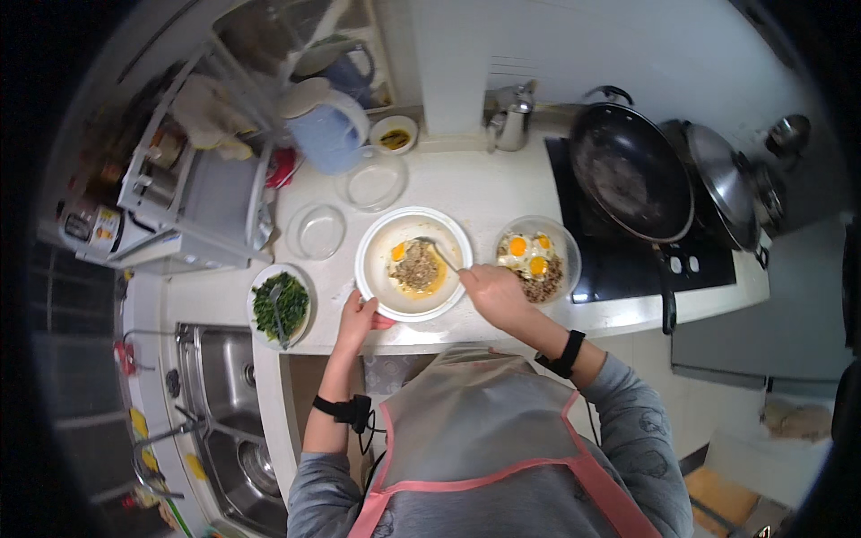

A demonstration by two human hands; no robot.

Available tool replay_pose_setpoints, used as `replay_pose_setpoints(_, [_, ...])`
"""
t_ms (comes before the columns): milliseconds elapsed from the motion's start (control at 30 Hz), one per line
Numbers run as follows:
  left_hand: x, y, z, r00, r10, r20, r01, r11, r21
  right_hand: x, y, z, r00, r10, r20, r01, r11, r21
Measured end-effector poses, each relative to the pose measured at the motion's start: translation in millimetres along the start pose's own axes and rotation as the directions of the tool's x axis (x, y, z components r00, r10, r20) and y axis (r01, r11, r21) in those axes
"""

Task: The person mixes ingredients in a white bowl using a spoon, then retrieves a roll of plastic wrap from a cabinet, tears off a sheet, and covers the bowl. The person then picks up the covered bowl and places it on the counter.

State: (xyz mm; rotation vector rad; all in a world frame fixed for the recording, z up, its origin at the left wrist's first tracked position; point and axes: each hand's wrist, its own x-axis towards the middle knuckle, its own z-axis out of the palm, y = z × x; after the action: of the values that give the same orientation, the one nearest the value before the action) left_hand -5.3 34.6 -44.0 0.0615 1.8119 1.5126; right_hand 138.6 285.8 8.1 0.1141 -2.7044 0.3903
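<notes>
A white bowl (365, 269) stands near the counter's front edge, with a brown grainy food (418, 269) and some egg in its bottom. My left hand (358, 319) grips the bowl's near-left rim. In my right hand (494, 296) is the handle of a metal spoon (445, 257), whose head reaches into the food by the bowl's far side. Just right of the bowl, partly behind my right hand, sits a clear round container (574, 259) holding grains and several eggs with orange yolks (518, 246).
At left is a plate of chopped greens (281, 306) with a spoon. Two clear lids or dishes (316, 232) lie behind it, near a blue pitcher (324, 128) and a small sauce bowl (394, 134). A wok (629, 175) rests on the black cooktop (605, 286); its handle overhangs the edge. A sink (229, 376) is lower left.
</notes>
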Motion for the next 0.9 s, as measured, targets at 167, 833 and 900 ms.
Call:
replay_pose_setpoints(167, [9,2,-12,0.999,0.027,0.032,-0.029,0.998,0.058,-18,-19,-10,0.992,0.113,-0.062,-0.11,0.993,0.053])
replay_pose_setpoints(833, [20,1,-21,0.997,0.043,0.067,-0.048,0.997,0.063,-133,32,-28,0.452,0.891,-0.045,-0.874,0.432,-0.221])
replay_pose_setpoints(900, [19,-1,-20,0.996,0.068,0.062,-0.071,0.996,0.052,-135,43,-30,0.284,0.956,0.071,-0.951,0.271,0.149])
